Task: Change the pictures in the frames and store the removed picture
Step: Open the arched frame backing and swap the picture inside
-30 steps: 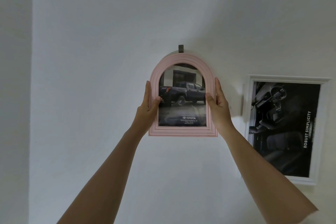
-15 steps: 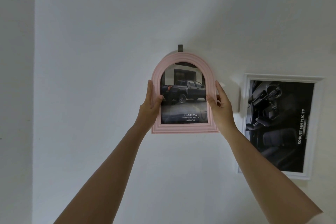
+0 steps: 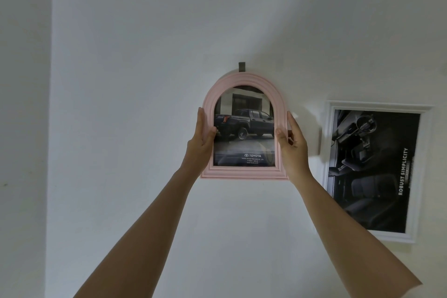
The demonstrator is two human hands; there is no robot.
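Fingers [image 3: 200, 120] along each side edge, thumbs on the front, left hand [image 3: 200, 145] and right hand [image 3: 294, 150] pinch the arched pink moulded picture frame [image 3: 244, 173] against the white wall [image 3: 145, 80], just under the dark hook [image 3: 242, 67], probably to steady its unhooking.

Perhaps a home; pink frame [image 3: 244, 173] and white frame [image 3: 379, 106] on white wall [image 3: 121, 80].

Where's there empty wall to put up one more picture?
Bare wall runs left of the pink frame to the corner, and above the hook. It is crowded between the pink frame and the white frame, where the right hand grips.
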